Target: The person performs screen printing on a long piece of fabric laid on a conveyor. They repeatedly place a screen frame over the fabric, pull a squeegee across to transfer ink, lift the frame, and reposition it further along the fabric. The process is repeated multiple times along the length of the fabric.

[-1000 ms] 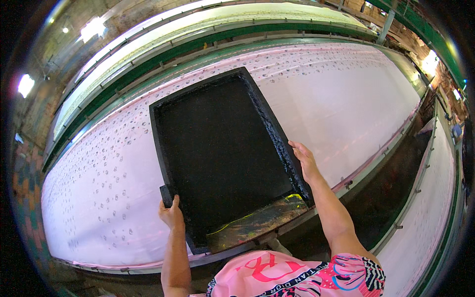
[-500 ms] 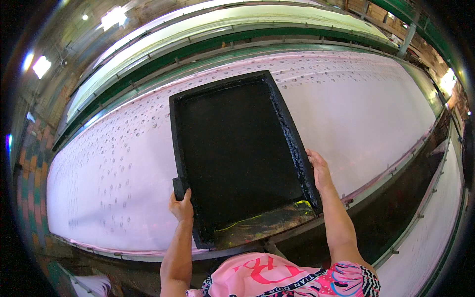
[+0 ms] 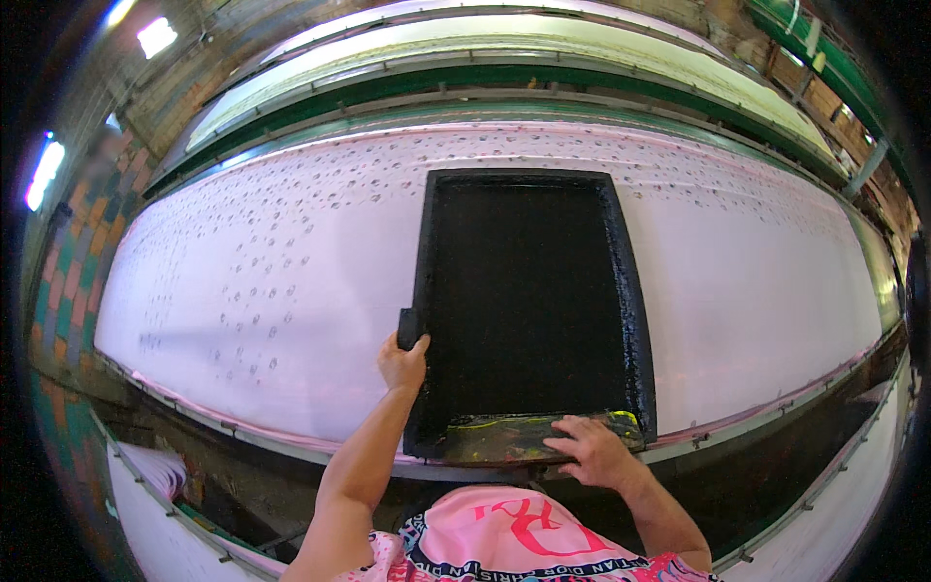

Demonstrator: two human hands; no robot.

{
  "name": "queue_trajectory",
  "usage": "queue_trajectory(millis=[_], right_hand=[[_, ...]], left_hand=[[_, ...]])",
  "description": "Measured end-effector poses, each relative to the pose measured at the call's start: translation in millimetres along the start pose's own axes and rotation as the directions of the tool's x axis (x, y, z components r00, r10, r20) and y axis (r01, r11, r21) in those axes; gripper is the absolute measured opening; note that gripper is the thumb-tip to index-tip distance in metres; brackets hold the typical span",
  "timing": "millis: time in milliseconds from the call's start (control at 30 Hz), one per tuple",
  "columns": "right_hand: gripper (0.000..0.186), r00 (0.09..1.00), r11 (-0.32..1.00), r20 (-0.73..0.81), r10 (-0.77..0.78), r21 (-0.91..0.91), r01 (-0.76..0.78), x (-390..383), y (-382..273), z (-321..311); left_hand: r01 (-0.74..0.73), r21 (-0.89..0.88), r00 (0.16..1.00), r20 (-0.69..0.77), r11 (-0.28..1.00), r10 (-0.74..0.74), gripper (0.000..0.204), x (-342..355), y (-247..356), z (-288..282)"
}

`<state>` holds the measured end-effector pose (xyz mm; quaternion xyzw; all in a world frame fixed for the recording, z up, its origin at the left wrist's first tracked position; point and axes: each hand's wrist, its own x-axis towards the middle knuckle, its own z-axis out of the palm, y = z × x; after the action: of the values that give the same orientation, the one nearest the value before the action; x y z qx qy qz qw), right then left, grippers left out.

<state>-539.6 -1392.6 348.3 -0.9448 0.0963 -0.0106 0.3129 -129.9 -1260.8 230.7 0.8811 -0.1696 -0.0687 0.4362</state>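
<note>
A large black printing screen [image 3: 519,291] rests on a long pale pink fabric [image 3: 184,291], which carries dark speckled prints. My left hand [image 3: 402,361] grips the black handle block [image 3: 407,320] on the frame's left side. Across the screen's near end lies a paint-stained board [image 3: 495,436] with a yellow streak. My right hand [image 3: 587,451] is over that board, fingers spread and apart, holding nothing; whether its fingertips touch the board I cannot tell.
Parallel long tables with pale green cloth [image 3: 514,39] stand beyond a green rail [image 3: 369,81]. More fabric-covered tables [image 3: 834,495] curve along both lower sides, past a dark gap. Coloured brick wall [image 3: 73,281] is at the left; a post [image 3: 863,170] stands right.
The screen has swung upright in view and moved rightward as the view shifted. My right hand has left the frame's right side for the board at the near end; my left hand still grips.
</note>
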Motion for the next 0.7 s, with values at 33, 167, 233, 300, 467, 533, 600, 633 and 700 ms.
queue_trajectory(millis=[33,167,233,300,467,533,600,633,700], right_hand=[[0.055,1.000,0.995,-0.013,0.004,-0.097,-0.005,2,-13,4],[0.040,0.987,0.983,-0.149,0.064,-0.159,-0.088,12,-20,17],[0.038,0.982,0.978,-0.181,0.059,-0.186,-0.093,29,-31,20],[0.041,0.984,0.964,-0.172,0.055,-0.246,-0.097,47,-40,21],[0.039,0.972,0.948,-0.039,0.232,-0.213,-0.235,70,-44,11],[0.038,0.968,0.946,-0.009,0.250,-0.209,-0.246,73,-53,6],[0.037,0.967,0.943,-0.006,0.255,-0.219,-0.250,70,-64,13],[0.037,0.969,0.942,-0.006,0.248,-0.232,-0.243,69,-66,19],[0.039,0.972,0.940,-0.022,0.235,-0.248,-0.233,66,-74,30]], left_hand=[[-0.002,0.040,1.000,0.004,0.999,0.002,0.043,1,1,2],[0.023,0.006,1.000,-0.006,1.000,-0.023,0.043,-2,8,2],[-0.023,0.014,0.998,-0.062,1.000,0.024,0.048,-4,9,2],[-0.013,0.059,0.999,-0.049,0.998,0.016,0.050,-2,4,4],[-0.029,-0.015,0.999,-0.016,0.999,0.028,0.051,-6,12,-1],[-0.075,-0.083,0.994,-0.086,0.994,0.067,0.050,-4,5,1],[-0.058,-0.094,0.997,-0.057,0.994,0.052,0.055,-4,3,0],[-0.068,-0.139,0.996,-0.063,0.988,0.060,0.058,-4,3,0],[-0.084,-0.199,0.995,-0.062,0.976,0.073,0.061,-4,2,0]])
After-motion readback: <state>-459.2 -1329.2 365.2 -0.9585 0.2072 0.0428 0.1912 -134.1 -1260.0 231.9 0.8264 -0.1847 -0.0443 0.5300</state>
